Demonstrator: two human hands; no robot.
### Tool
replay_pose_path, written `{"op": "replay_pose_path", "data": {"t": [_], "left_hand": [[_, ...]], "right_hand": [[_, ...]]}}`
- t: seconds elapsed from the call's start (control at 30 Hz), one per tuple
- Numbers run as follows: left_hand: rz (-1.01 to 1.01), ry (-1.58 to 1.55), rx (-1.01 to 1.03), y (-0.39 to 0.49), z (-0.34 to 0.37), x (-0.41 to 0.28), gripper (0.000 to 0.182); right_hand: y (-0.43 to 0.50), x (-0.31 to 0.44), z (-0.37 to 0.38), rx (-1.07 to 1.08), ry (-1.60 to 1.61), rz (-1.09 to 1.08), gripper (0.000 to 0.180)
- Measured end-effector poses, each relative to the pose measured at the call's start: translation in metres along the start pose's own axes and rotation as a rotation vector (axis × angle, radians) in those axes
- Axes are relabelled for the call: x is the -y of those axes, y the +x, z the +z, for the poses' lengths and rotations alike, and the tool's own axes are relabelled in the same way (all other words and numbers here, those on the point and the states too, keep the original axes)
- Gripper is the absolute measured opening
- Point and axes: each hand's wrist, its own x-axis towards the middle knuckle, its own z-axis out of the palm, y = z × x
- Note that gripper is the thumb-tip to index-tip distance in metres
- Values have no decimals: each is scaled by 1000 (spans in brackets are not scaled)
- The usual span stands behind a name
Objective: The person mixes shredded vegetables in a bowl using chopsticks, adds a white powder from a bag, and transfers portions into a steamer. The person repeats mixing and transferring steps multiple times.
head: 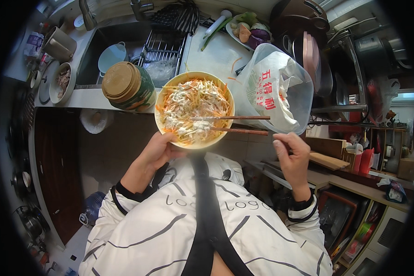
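My left hand [160, 148] grips the near left rim of a pale yellow bowl [197, 147], thumb over the edge. Shredded vegetables, orange and pale yellow-green, fill the bowl, and white flour-like powder [210, 88] is scattered over them. Two wooden chopsticks, an upper one [250, 117] and a lower one [243, 130], lie with their tips in the shreds and their ends past the right rim. To the right of those ends is my right hand [291, 150], apart from them. Its fingers are curled, thumb against the forefinger, and I see nothing held there.
Right of the bowl stands a clear plastic container [305, 100] with a white printed flour bag [272, 86] inside. A large jar with a brown lid [120, 80] sits on the left, by the sink [93, 51]. Behind is a plate of vegetables [235, 32]. Vegetable shreds [235, 63] lie on the counter.
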Motion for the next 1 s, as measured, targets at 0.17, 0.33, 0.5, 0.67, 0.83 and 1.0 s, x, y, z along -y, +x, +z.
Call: {"op": "replay_pose_path", "data": {"t": [0.17,0.33,0.5,0.67,0.83,1.0], "left_hand": [[77,-4,28,-9,-2,-5,52],[78,96,6,-11,-1,-5,53],[42,35,23,-14,-8,1,52],[44,36,9,-18,-18,5,52],[33,16,-20,-20,-34,11,51],[70,-17,-60,-31,-49,19,50]], "right_hand": [[7,-2,80,183,715,285,23],[53,35,106,205,580,68,11],[45,81,60,158,462,50,13],[41,85,60,38,217,-88,20],[34,91,99,130,139,-306,16],[12,108,96,255,165,-315,17]]}}
